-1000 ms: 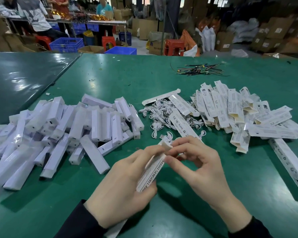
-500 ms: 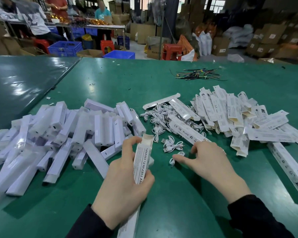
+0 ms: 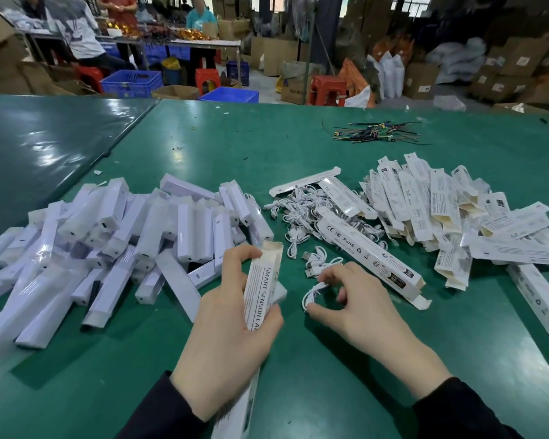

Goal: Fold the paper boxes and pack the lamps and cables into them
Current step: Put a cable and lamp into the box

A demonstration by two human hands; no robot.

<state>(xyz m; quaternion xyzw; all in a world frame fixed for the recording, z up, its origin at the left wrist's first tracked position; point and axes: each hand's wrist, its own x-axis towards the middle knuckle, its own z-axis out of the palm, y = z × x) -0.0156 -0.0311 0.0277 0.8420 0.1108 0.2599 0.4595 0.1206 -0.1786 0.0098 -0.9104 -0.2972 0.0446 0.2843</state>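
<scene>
Head view: a folded paper box (image 3: 262,286), printed "SMART SENSOR LA…", is gripped upright-tilted in the left hand (image 3: 225,340), its open end up. A coiled white cable (image 3: 313,294) is pinched between the thumb and fingers of the right hand (image 3: 358,315) just above the green table (image 3: 330,391). Wrapped lamps (image 3: 108,248) are heaped to the left, loose cables (image 3: 301,213) at centre, and flat boxes (image 3: 441,217) to the right.
</scene>
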